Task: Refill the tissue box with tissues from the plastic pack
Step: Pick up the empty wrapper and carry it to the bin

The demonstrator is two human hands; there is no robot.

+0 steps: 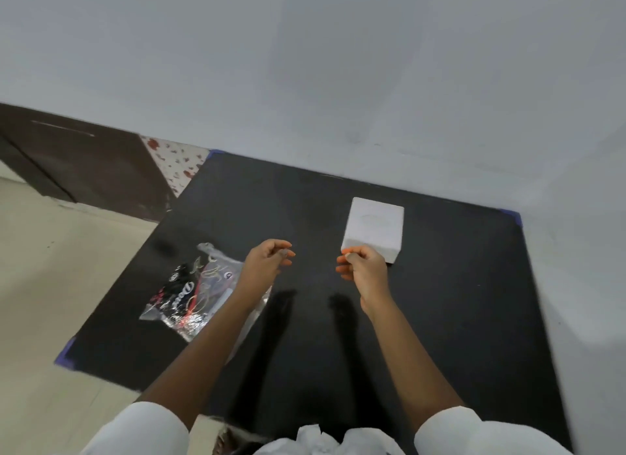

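A white tissue box (374,229) stands on the black table (440,302), right of centre, with an oval outline on its top face. A clear plastic pack (189,295) with black and red print lies at the left. My left hand (267,261) hovers above the pack's right end, fingers loosely curled, holding nothing I can see. My right hand (362,268) hangs just in front of the box's near left corner, fingers curled and apart from the box. Both hands are raised over the table.
The table's back edge meets a pale wall (338,82). Blue tape marks its corners (515,216). Left of the table are a dark wooden panel (84,163) and beige floor (50,285). White crumpled cloth or tissue (315,437) lies at the near edge by my body.
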